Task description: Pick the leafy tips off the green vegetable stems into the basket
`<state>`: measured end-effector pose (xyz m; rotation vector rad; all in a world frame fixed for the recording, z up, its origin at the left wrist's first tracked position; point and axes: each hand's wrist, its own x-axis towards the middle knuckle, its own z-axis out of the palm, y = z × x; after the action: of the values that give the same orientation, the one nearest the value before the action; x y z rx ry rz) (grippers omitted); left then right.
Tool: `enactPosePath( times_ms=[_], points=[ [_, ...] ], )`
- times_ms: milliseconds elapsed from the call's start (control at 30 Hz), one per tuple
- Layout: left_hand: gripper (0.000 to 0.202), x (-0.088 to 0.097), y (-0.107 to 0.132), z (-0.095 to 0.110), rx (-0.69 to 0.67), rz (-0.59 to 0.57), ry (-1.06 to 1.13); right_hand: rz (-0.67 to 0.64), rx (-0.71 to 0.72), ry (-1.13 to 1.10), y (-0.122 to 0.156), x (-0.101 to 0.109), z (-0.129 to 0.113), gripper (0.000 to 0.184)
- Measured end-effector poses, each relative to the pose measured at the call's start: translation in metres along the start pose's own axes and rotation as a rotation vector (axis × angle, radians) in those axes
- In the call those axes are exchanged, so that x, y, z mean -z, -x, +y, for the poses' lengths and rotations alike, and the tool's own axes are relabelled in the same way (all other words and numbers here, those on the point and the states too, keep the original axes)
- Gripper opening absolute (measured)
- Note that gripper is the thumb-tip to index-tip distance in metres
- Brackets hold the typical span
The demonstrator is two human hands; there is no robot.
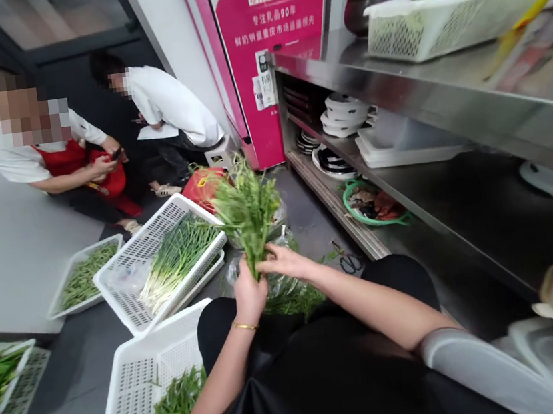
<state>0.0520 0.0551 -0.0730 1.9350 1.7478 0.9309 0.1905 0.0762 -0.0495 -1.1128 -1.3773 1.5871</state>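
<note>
A bunch of leafy greens (248,204) stands upright in my left hand (251,292), whose fingers wrap round the stems near the bottom. My right hand (286,261) reaches in from the right and pinches at the same stems; whether it has a separate stalk is too small to tell. Below both hands, more loose greens (295,301) lie between my knees beside clear plastic bags (288,279). To the left of my left forearm, a white basket (125,373) on the floor has cut greens (177,407) in it.
A basket of scallions (177,259) rests ahead-left, near a basket of green beans (88,274). Scissors (348,262) lie on the floor by the steel shelf (319,61). Two people (61,153) sit at the back left. A green colander (375,203) sits on the lower shelf.
</note>
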Motion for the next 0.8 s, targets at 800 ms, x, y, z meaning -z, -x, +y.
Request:
enactPosePath(
  times_ms=[800],
  points=[
    [0.029, -0.001, 0.029, -0.004, 0.306, -0.992, 1.176, -0.762, -0.157, 0.265, 0.022, 0.019, 0.015, 0.038]
  ],
)
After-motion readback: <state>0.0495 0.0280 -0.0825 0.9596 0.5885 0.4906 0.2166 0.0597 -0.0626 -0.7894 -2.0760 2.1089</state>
